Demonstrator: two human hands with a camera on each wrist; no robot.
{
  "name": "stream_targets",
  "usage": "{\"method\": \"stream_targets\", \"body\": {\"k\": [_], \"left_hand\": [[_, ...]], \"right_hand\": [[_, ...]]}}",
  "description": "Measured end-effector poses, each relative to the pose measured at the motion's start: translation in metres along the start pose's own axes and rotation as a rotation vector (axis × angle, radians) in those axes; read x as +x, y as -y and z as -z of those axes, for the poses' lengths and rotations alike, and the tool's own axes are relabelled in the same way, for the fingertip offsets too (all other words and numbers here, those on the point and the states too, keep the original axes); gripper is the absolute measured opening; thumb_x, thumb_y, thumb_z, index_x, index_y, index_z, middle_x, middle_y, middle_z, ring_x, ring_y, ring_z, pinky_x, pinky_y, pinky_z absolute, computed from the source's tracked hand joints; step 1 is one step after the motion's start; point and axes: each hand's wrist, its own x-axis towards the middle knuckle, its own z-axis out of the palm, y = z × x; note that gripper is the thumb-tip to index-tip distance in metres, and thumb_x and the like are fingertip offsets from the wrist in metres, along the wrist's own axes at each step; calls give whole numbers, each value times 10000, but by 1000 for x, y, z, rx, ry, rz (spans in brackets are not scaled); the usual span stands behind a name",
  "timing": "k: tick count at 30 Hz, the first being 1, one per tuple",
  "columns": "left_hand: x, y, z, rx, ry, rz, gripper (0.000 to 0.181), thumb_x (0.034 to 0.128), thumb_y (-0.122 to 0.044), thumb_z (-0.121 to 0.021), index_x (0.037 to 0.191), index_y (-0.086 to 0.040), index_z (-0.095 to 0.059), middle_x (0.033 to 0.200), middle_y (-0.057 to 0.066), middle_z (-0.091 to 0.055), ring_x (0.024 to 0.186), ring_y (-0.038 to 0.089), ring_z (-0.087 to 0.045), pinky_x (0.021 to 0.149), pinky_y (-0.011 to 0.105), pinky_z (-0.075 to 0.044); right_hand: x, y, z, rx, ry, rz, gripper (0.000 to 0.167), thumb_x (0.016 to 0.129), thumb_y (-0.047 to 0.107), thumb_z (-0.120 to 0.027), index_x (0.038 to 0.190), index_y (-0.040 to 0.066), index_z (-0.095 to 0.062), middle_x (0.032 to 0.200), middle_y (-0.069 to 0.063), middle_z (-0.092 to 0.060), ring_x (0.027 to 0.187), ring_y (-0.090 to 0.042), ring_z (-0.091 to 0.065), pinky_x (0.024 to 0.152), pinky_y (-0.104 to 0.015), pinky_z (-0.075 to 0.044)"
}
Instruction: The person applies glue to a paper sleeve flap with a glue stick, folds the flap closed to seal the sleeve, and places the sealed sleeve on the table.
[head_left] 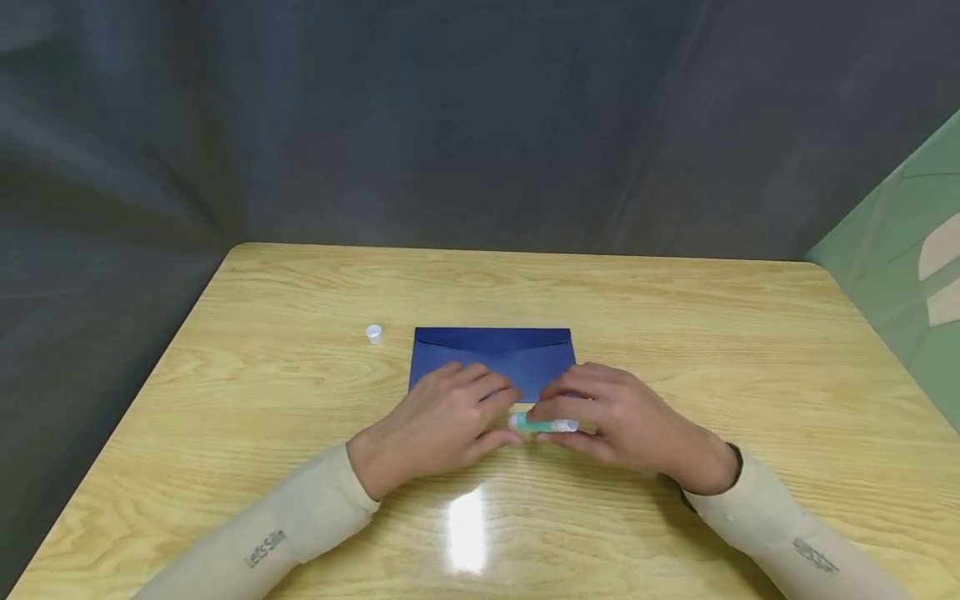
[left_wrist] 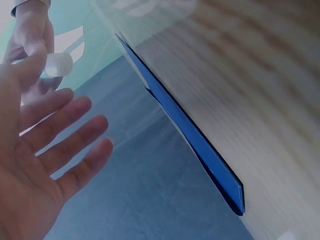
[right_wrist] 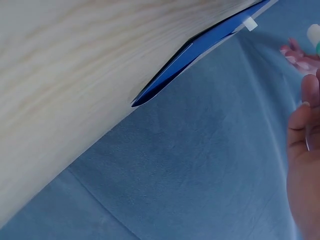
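Note:
My right hand (head_left: 611,412) holds a green-and-white glue stick (head_left: 542,423) lengthwise, its white end toward the left hand. That rounded white end of the glue stick (left_wrist: 59,65) also shows in the left wrist view, close by the left thumb. My left hand (head_left: 450,421) hovers just left of the stick, fingers spread and relaxed, with nothing seen in its grasp. Beyond both hands a dark blue envelope (head_left: 491,358) lies on the table, flap edge at the far side, its near corners partly covered by the hands. A small white cap (head_left: 374,334) stands left of the envelope.
The wooden table (head_left: 247,358) extends around the envelope on every side. Dark cloth (head_left: 480,125) hangs along the far and left edges. A green patterned surface (head_left: 892,250) borders the right side.

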Motion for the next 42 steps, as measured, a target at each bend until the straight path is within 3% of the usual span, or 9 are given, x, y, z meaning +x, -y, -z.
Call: {"method": "stream_targets", "body": {"k": [8,16,22,26,35,42], "left_hand": [[2,-1,2,0,43,-9,403,952,-506,-611,1139,-169,-727,1096,-66,-723,1006,130,-667,809,320,-549],[0,-3,1,-20,-20,-30,249,954,-401,-648,996,-180,-756,960,-94,-740,845,97,-645,688,253,-457],[0,-3,1,-38,-37,-11,193,914,-336,-693,977,-166,-760,945,-80,-740,820,99,-647,679,259,-461],[0,-3,1,-28,-48,-2,192,896,-322,-698,968,-157,-763,934,-67,-733,803,105,-654,676,267,-481],[1,1,1,-5,-96,24,180,877,-304,-701,910,-144,-774,873,-53,-733,754,112,-652,648,263,-466],[1,2,3,21,-122,48,184,886,-311,-702,908,-146,-780,861,-52,-735,776,113,-666,682,271,-493]], "right_hand": [[3,3,-2,-21,-54,-22,188,971,346,-647,1005,186,-740,957,90,-722,801,-52,-647,693,-208,-498],[5,3,-4,-29,-63,-33,195,968,364,-647,986,191,-734,921,112,-715,754,-27,-629,656,-183,-481],[5,4,-4,-37,-60,-59,243,988,398,-603,989,189,-727,911,112,-709,736,-16,-602,661,-191,-491],[3,4,-3,-33,-50,-84,206,955,365,-667,1006,174,-724,917,98,-714,755,-28,-617,685,-220,-516],[-1,2,1,-18,29,-220,302,826,250,-805,1094,144,-714,977,82,-717,832,-41,-648,754,-262,-549],[-3,3,6,-65,71,-367,269,931,250,-686,1186,165,-675,1030,87,-712,906,-79,-663,815,-309,-546]]}}
